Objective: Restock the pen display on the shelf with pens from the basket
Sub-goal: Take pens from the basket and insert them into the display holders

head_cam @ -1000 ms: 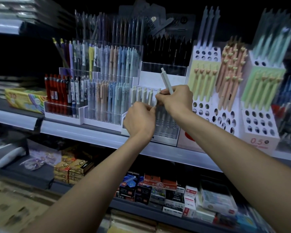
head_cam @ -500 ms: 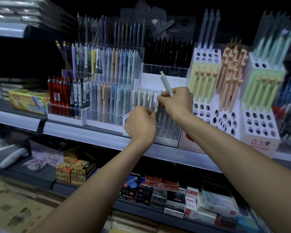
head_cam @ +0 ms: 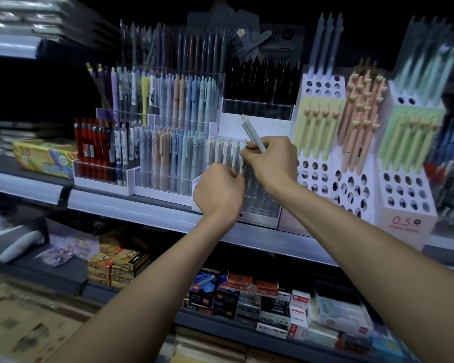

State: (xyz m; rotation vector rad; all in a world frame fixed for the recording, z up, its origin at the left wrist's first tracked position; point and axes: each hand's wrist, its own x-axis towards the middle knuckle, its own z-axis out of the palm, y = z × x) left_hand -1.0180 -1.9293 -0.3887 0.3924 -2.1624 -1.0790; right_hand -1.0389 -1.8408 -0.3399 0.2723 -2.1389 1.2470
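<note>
A clear pen display (head_cam: 260, 205) stands on the shelf (head_cam: 142, 208), with a row of pale pens (head_cam: 226, 153) standing in its left part. My right hand (head_cam: 271, 159) grips a grey-green pen (head_cam: 252, 133) that sticks up and leans left, while its fingertips touch the pale pens' tops. Just below and to the left, my left hand (head_cam: 218, 189) is curled against the display's front; the frame does not show whether it holds pens. The basket is out of view.
Tiered trays of red, blue and pastel pens (head_cam: 168, 153) fill the shelf to the left. White holed pen stands (head_cam: 404, 192) with yellow, pink and green pens stand to the right. Black pens (head_cam: 260, 79) sit behind. Boxes of stationery (head_cam: 247, 297) line the lower shelf.
Both hands stay at the clear display. My right hand has shifted its fingertips a little onto the tops of the pale pens; the held pen keeps its tilt.
</note>
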